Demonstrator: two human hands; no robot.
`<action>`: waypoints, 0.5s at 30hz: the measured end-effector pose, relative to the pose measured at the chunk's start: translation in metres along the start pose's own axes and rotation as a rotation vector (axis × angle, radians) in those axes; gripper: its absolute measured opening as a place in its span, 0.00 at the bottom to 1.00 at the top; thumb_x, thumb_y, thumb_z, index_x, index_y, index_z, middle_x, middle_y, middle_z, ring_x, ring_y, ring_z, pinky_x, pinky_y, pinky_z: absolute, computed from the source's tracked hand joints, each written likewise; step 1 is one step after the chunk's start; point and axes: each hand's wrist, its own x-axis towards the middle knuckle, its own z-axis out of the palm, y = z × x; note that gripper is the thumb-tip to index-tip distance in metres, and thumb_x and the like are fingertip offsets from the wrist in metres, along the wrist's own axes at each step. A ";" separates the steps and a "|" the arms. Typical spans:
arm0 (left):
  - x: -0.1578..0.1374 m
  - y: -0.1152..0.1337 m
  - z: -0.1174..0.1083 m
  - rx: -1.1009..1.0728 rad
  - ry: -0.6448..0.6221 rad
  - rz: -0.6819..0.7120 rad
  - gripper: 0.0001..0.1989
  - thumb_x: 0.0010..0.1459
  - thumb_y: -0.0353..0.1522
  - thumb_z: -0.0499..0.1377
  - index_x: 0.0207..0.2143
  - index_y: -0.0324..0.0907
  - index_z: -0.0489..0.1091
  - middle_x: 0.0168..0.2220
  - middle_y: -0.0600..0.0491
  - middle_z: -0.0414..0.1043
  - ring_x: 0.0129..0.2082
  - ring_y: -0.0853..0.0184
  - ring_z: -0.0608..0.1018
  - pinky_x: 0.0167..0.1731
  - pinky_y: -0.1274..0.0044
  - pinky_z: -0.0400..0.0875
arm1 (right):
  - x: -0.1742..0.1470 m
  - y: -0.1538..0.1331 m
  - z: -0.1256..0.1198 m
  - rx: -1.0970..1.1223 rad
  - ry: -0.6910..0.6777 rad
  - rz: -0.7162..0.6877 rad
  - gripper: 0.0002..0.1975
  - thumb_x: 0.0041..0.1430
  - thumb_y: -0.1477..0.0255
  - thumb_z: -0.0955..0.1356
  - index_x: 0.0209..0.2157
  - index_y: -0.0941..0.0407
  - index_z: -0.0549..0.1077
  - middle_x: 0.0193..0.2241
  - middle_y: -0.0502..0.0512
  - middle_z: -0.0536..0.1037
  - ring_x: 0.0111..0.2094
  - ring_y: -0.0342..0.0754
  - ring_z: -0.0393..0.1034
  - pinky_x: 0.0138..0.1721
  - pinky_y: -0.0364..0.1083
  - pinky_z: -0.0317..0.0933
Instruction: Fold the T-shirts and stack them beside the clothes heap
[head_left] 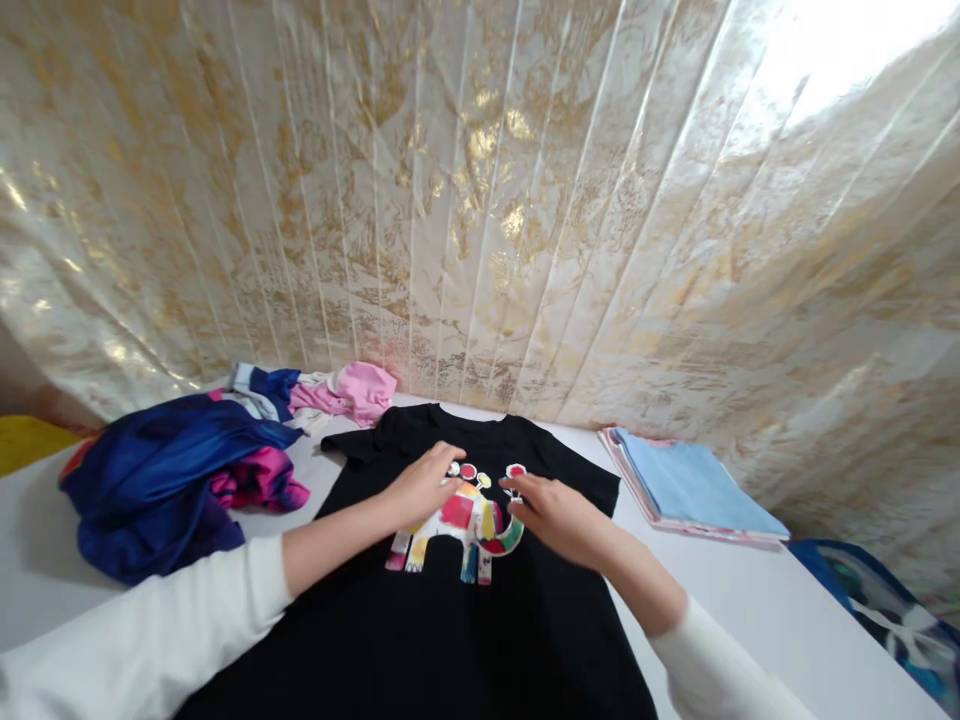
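Note:
A black T-shirt (480, 640) lies spread out on the white table, its neckline toward the curtain and its sleeves out to the sides. On its chest is a colourful elephant print (456, 512). My left hand (426, 487) is over the left part of the print, fingers stretched out and pointing inward. Over the print's right side is my right hand (559, 517), its fingers also extended. Neither hand grips the cloth; whether the palms press on it or hover just above, I cannot tell. Both hands partly cover the print.
Crumpled dark blue and pink clothes (172, 470) are heaped on the left, with a pink garment (360, 392) behind. A folded stack with light blue cloth on top (690, 485) lies right. A blue-edged bag (877, 610) stands beyond the table's right edge. A gold-patterned curtain (480, 200) hangs behind.

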 end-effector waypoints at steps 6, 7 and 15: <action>0.097 -0.060 -0.015 0.165 0.161 -0.351 0.16 0.64 0.33 0.57 0.53 0.38 0.66 0.54 0.45 0.66 0.51 0.57 0.71 0.49 0.61 0.68 | 0.121 0.079 -0.010 0.005 0.159 0.327 0.12 0.65 0.68 0.65 0.47 0.57 0.72 0.46 0.57 0.76 0.44 0.49 0.72 0.45 0.51 0.67; 0.102 -0.070 -0.016 0.186 0.148 -0.388 0.16 0.64 0.35 0.58 0.52 0.39 0.66 0.53 0.46 0.66 0.49 0.58 0.72 0.47 0.61 0.70 | 0.130 0.092 -0.006 0.008 0.175 0.369 0.13 0.64 0.66 0.66 0.48 0.57 0.71 0.46 0.56 0.74 0.43 0.48 0.72 0.44 0.52 0.68; 0.136 -0.110 -0.022 0.205 -0.041 -0.539 0.14 0.64 0.36 0.58 0.50 0.40 0.68 0.49 0.47 0.69 0.44 0.61 0.75 0.43 0.66 0.73 | 0.153 0.143 0.034 -0.020 0.255 0.525 0.10 0.63 0.67 0.66 0.44 0.57 0.72 0.44 0.56 0.75 0.41 0.48 0.72 0.41 0.50 0.67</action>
